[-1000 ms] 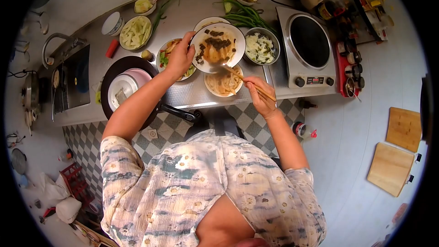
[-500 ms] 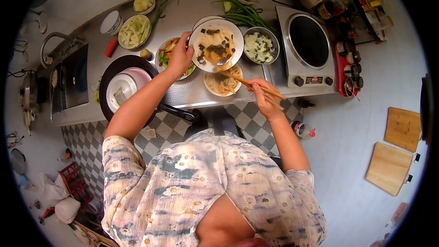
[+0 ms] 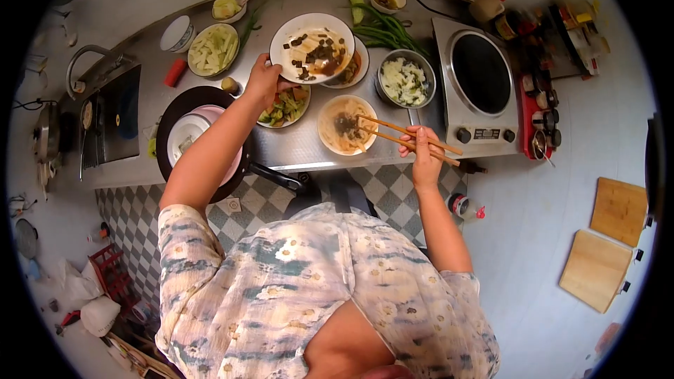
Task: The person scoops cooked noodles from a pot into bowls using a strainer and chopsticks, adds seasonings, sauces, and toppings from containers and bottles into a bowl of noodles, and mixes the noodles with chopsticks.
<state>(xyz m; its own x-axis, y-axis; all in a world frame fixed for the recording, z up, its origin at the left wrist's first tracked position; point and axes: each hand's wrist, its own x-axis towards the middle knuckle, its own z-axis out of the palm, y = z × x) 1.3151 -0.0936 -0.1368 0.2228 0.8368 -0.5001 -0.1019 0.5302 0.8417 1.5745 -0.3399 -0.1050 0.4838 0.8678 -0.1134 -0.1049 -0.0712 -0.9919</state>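
Observation:
My left hand grips the near left rim of a white plate, held tilted above the counter. Dark chopped pieces and brown sauce lie on that plate. In my right hand is a pair of chopsticks, their tips over a bowl of pale strips in liquid. A dark clump sits in the middle of this bowl. Partly under the raised plate are a plate of mixed chopped vegetables and another plate with dark contents. A metal pot of chopped white and green food stands right of the bowl.
An induction cooker stands at the right, near a red rack of jars. Left are a black pan holding stacked dishes, its handle past the counter edge, and the sink. Green peppers lie at the back.
The white plate has moved left and up, away from the bowl. A dark clump now shows in the bowl. My right hand has shifted slightly right, and the chopsticks have spread apart.

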